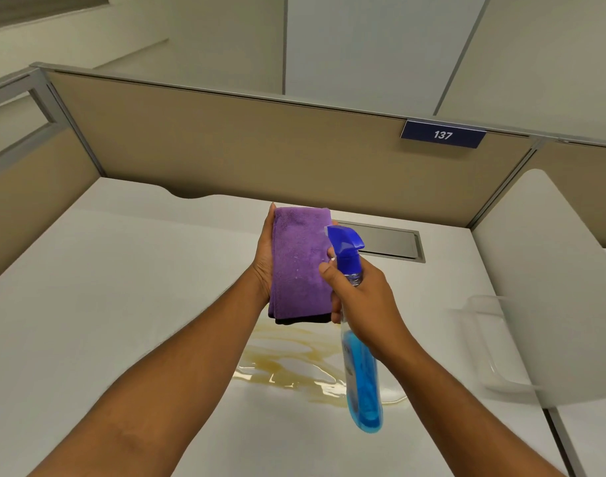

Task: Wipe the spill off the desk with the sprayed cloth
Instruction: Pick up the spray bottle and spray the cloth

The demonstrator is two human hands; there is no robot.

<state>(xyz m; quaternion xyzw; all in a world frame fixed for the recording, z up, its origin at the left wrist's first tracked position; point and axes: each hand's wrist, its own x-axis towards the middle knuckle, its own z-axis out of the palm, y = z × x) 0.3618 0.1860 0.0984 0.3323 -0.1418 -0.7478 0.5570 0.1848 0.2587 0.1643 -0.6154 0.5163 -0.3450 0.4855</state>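
1. Left hand [264,259] cradles the folded purple cloth [301,263] above the counter [122,304]; right hand [367,297] grips the spray bottle [361,366].
2. Aim at the cloth's centre; dampen evenly.
3. Yellowish spill [294,366] waits below, nearer.

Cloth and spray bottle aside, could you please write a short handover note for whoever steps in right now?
Left hand: holds the folded purple cloth upright above the desk.
Right hand: grips the spray bottle, nozzle aimed at the cloth.
The yellowish spill lies on the white desk, directly below both hands, unwiped.
Done: cloth picked up; faint droplets on it suggest spraying has begun.
Left: put the bottle down, wipe the spill.
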